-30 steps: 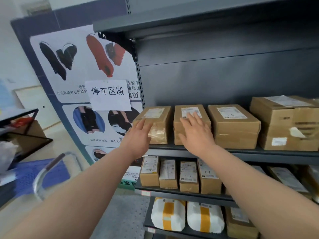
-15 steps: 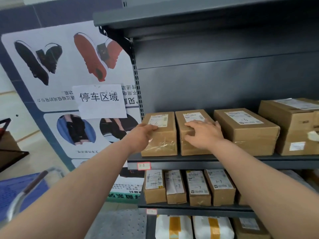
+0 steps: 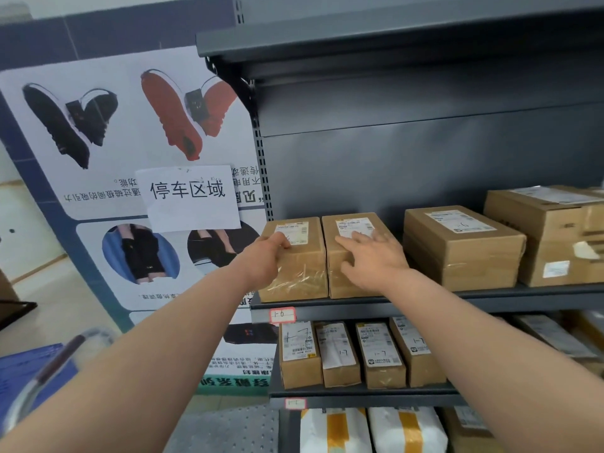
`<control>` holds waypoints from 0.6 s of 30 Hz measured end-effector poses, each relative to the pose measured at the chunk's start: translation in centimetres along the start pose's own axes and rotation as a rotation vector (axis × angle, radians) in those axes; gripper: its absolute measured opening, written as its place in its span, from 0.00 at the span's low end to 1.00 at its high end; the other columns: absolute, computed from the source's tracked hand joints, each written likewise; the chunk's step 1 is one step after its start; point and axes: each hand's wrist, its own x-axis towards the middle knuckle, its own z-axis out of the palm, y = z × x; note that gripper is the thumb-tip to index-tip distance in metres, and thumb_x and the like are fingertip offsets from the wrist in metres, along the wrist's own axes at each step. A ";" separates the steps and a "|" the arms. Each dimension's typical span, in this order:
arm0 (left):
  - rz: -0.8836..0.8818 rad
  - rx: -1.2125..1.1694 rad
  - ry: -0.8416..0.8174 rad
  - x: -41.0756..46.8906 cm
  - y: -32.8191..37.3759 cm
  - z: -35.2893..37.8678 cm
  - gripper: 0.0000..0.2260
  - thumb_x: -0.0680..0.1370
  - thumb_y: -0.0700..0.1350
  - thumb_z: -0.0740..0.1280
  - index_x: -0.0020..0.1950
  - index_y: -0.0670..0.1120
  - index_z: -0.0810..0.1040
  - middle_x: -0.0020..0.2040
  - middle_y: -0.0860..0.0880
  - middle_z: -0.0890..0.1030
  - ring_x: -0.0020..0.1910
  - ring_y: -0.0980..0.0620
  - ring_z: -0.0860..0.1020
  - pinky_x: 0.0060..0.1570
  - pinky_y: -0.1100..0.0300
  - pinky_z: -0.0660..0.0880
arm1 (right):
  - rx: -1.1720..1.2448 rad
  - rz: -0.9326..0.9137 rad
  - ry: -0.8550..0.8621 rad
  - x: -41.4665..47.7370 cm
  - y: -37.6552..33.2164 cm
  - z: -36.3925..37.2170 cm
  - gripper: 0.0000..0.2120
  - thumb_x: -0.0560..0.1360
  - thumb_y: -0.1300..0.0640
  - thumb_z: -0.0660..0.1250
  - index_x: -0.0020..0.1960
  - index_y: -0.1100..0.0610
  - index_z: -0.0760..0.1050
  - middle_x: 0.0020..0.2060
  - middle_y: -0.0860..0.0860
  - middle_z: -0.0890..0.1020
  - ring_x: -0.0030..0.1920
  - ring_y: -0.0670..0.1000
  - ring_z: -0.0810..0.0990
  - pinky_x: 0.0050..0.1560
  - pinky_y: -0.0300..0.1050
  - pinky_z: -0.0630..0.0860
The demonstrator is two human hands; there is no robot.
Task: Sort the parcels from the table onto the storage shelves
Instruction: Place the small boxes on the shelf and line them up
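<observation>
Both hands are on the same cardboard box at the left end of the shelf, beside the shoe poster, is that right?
No, they are on two boxes. The head view shows the left hand gripping the leftmost box and the right hand resting on the second box, at the left end of the shelf, beside the shoe poster.

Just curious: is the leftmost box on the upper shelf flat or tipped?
Flat: the leftmost box rests squarely on the shelf, its label facing up.
</observation>
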 end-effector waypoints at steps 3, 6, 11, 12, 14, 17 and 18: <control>-0.003 0.024 -0.013 -0.2 0.2 0.1 0.23 0.77 0.32 0.58 0.67 0.53 0.66 0.60 0.45 0.70 0.51 0.44 0.76 0.52 0.52 0.74 | 0.014 -0.036 0.007 0.1 0.3 0.2 0.28 0.79 0.43 0.51 0.77 0.40 0.49 0.78 0.50 0.54 0.77 0.57 0.45 0.74 0.57 0.40; 0.028 0.157 0.007 -0.3 0.5 0.2 0.27 0.76 0.32 0.60 0.72 0.52 0.63 0.73 0.45 0.63 0.71 0.39 0.62 0.70 0.44 0.62 | 0.064 -0.111 0.015 -0.4 0.7 0.0 0.30 0.78 0.44 0.54 0.77 0.40 0.47 0.78 0.50 0.48 0.77 0.53 0.39 0.71 0.56 0.32; 0.163 0.164 0.135 -0.4 4.4 0.0 0.31 0.75 0.31 0.59 0.76 0.49 0.60 0.77 0.44 0.59 0.76 0.42 0.55 0.74 0.49 0.55 | 0.141 -0.130 0.158 -2.5 3.2 -0.3 0.30 0.78 0.49 0.58 0.77 0.44 0.51 0.78 0.50 0.51 0.77 0.51 0.39 0.70 0.53 0.32; 0.190 0.170 0.137 -0.2 5.6 0.2 0.31 0.75 0.32 0.58 0.77 0.49 0.59 0.77 0.43 0.59 0.76 0.42 0.54 0.74 0.49 0.54 | 0.142 -0.109 0.164 -3.0 4.2 -0.5 0.30 0.78 0.49 0.58 0.77 0.44 0.51 0.78 0.50 0.51 0.77 0.51 0.40 0.71 0.53 0.33; 0.231 0.163 0.128 0.2 8.3 0.8 0.30 0.77 0.32 0.58 0.78 0.49 0.58 0.78 0.42 0.58 0.77 0.42 0.53 0.75 0.48 0.53 | 0.140 -0.052 0.162 -4.0 6.7 -0.7 0.29 0.79 0.49 0.58 0.77 0.45 0.52 0.78 0.50 0.53 0.77 0.51 0.42 0.72 0.53 0.35; 0.272 0.152 0.109 1.1 12.5 2.3 0.30 0.78 0.33 0.58 0.78 0.50 0.58 0.79 0.44 0.56 0.78 0.43 0.52 0.75 0.50 0.53 | 0.118 0.040 0.160 -5.7 11.1 -1.3 0.28 0.80 0.49 0.57 0.77 0.47 0.53 0.78 0.51 0.53 0.77 0.52 0.42 0.73 0.54 0.39; 0.286 0.156 0.097 1.5 14.0 2.8 0.29 0.78 0.33 0.59 0.78 0.50 0.59 0.79 0.44 0.56 0.78 0.44 0.52 0.76 0.50 0.53 | 0.107 0.066 0.168 -6.2 12.6 -1.6 0.28 0.80 0.49 0.57 0.77 0.47 0.54 0.78 0.51 0.53 0.77 0.52 0.43 0.74 0.54 0.39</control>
